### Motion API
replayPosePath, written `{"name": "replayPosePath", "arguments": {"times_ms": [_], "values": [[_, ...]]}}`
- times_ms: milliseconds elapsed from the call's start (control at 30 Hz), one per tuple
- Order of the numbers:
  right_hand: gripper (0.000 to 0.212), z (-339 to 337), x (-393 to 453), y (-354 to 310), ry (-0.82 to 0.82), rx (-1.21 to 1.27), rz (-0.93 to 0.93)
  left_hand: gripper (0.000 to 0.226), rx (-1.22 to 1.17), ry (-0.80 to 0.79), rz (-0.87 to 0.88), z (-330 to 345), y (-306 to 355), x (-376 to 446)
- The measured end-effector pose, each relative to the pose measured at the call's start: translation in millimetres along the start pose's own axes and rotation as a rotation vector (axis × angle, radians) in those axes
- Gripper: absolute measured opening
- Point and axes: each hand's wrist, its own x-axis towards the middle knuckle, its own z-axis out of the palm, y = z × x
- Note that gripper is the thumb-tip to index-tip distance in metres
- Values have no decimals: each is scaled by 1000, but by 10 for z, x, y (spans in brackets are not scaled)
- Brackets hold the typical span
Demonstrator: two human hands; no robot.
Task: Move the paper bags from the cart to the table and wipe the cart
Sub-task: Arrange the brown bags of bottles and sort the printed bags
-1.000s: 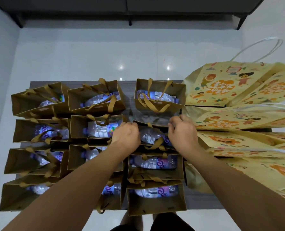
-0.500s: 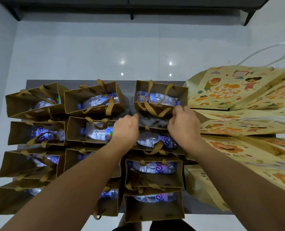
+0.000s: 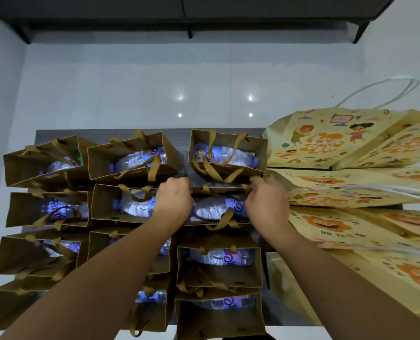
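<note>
Both hands are on the same brown paper bag (image 3: 218,209) — second from the far end in the right-hand column of brown bags. Left hand (image 3: 173,201) grips the bag's left rim, fingers curled over the far-left corner; right hand (image 3: 265,202) grips the right rim, fingers curled round the far-right corner next to a handle loop. The bag sits upright on the dark worktop (image 3: 110,133), mouth open, with a water bottle (image 3: 217,208) lying on its side inside. Its far edge is tucked against the far-right brown bag (image 3: 228,155), which also holds a bottle and has its ribbon handles flopped over the near rim. More brown bags fill the worktop in a three-column grid: the far-middle bag (image 3: 130,160) leans over, the middle bag (image 3: 120,204) just left of the left hand stands upright, the near-right bag (image 3: 218,262) is touching the gripped bag's near side. Each one whose inside shows holds a bottle with a purple label. To the right — just beside the right hand — lies a fanned pile of yellow printed bags (image 3: 326,143) on their sides, overlapping, white cord handles (image 3: 385,89) sticking out past the far one. White tiled floor (image 3: 155,89) beyond the worktop, dark cabinet (image 3: 179,11) on legs at the far wall.
</note>
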Motion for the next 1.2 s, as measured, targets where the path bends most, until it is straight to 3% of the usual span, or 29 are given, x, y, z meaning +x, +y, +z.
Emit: {"name": "replayPosePath", "arguments": {"times_ms": [67, 100, 200, 267, 533, 667, 767, 900, 967, 1033, 1133, 1200], "values": [[37, -107, 74, -115, 118, 24, -74, 12, -2, 4, -9, -13, -6, -6], [42, -136, 163, -165, 84, 3, -95, 12, 3, 6, -6, -18, -3, -8], [52, -97, 500, -293, -231, -95, -170, 11, -1, 7, -2, -35, 13, -26], [42, -33, 623, -363, -352, -191, -287, 12, -16, 5, 4, -29, -6, -50], [36, 64, 512, -322, -342, -328, -399, 28, -205, -30, 141, -102, -293, -163], [45, 88, 432, -301, -349, -321, -387, 32, -315, 63, 184, -181, -530, -233], [46, 73, 414, -324, -326, -322, -321, 29, -313, 231, 184, -251, -837, -223], [27, -20, 313, -542, -257, -490, -219, 34, -126, 426, 50, -371, -1340, -71], [29, -46, 186, -770, -84, -558, -234, 40, -97, 381, 9, -421, -1608, 19], [37, 19, 60, -1106, 31, -547, -395, 39, -71, 259, 47, -426, -1881, 94], [59, 288, 48, -1622, -113, -394, -630, 26, -107, 111, 158, -476, -2141, 184], [76, 433, 170, -1908, -225, -379, -619, 19, -91, 73, 201, -533, -2201, 273]]}}
